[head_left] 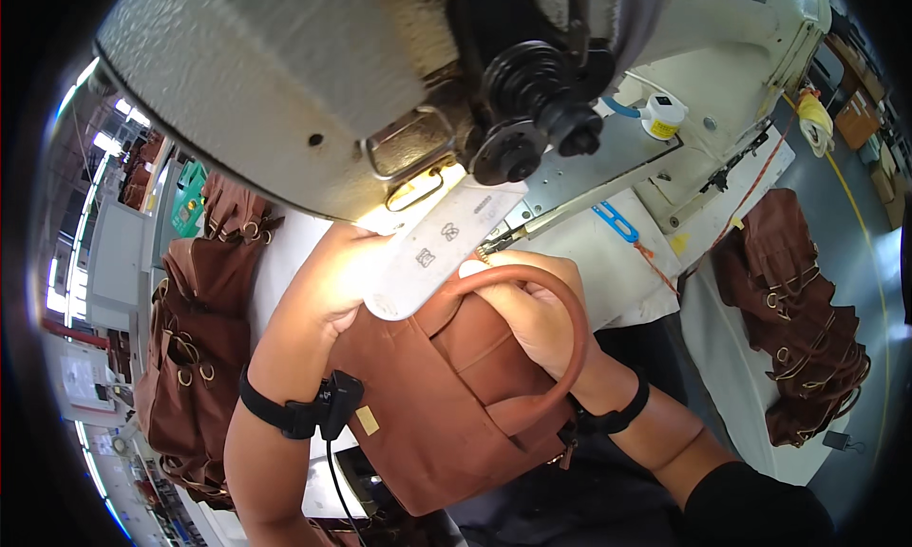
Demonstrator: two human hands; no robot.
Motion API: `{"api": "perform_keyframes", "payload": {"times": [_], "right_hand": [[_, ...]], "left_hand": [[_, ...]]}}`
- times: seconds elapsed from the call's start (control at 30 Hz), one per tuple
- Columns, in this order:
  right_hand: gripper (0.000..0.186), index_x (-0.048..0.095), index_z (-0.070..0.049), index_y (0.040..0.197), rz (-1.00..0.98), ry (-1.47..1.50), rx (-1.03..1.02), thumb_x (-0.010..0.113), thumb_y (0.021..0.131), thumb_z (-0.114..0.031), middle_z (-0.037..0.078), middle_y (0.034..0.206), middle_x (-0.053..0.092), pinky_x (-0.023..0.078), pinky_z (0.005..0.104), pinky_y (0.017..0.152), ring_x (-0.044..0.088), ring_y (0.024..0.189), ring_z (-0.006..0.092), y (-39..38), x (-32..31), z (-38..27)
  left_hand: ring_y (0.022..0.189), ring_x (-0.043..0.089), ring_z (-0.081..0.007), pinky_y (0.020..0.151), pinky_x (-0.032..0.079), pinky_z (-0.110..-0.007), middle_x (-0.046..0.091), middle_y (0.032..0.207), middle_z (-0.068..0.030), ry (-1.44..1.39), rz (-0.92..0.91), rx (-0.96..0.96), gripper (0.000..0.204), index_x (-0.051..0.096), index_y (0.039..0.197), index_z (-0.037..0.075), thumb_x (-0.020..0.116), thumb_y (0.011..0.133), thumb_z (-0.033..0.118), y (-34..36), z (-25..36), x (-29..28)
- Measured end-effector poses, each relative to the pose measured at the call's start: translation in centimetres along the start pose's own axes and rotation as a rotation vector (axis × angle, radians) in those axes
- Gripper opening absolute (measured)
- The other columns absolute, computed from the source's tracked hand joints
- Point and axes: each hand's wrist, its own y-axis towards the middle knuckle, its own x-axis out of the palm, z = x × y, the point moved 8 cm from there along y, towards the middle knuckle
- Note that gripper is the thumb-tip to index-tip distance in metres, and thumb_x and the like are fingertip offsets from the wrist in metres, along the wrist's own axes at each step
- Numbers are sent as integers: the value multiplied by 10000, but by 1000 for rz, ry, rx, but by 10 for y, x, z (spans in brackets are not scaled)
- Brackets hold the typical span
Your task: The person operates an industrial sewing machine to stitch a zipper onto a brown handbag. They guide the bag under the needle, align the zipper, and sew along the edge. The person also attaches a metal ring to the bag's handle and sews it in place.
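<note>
Clearly, we have the brown bag point(404, 424) between our hands, its upper edge at the sewing machine head point(275, 101). Our right hand point(537, 319) looks curled in a pinch on that edge; our left hand point(353, 273) reaches under the head, its fingers hidden, so we cannot tell whether they grip. Those fingers could get nipped, as the pale plate point(432, 253) blocks our view. The handle point(581, 333), looping over our right hand, could snag and twist the edge, and the body hanging between our forearms could drag it askew. We judge the long axis runs from between our hands back toward us, slanting rightward, with the handle side facing our right forearm.
</note>
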Motion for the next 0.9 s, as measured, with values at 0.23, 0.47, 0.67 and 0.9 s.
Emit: {"api": "perform_keyframes", "payload": {"times": [0.23,0.47,0.67,0.9], "right_hand": [[127,804,20,999,81,84,86,712,993,-67,29,832,747,475,241,678,606,768,50,5,7,2],[246,762,63,1130,60,7,86,663,1057,-150,38,978,766,535,239,812,656,901,78,-2,5,6],[298,719,6,1002,-82,-366,146,601,1104,-248,-80,764,547,380,221,618,454,719,15,-46,-24,3],[249,765,44,1085,-265,-225,330,698,1048,-193,-60,816,643,419,216,649,514,755,13,-95,-54,-5]], "left_hand": [[1032,721,-156,974,543,-293,776,1136,-109,-46,-106,14,282,730,1218,-59,696,971,73,19,-6,-5],[1173,657,-216,1067,473,-320,731,1263,-138,49,-126,-17,321,745,1219,-26,750,955,157,16,9,1],[1047,672,-159,967,503,-289,801,1025,-91,227,-28,93,226,831,1035,21,835,884,189,31,10,-3],[1075,685,-246,923,537,-368,741,1120,-187,946,149,499,561,700,1210,-63,765,945,427,-8,38,-7]]}}
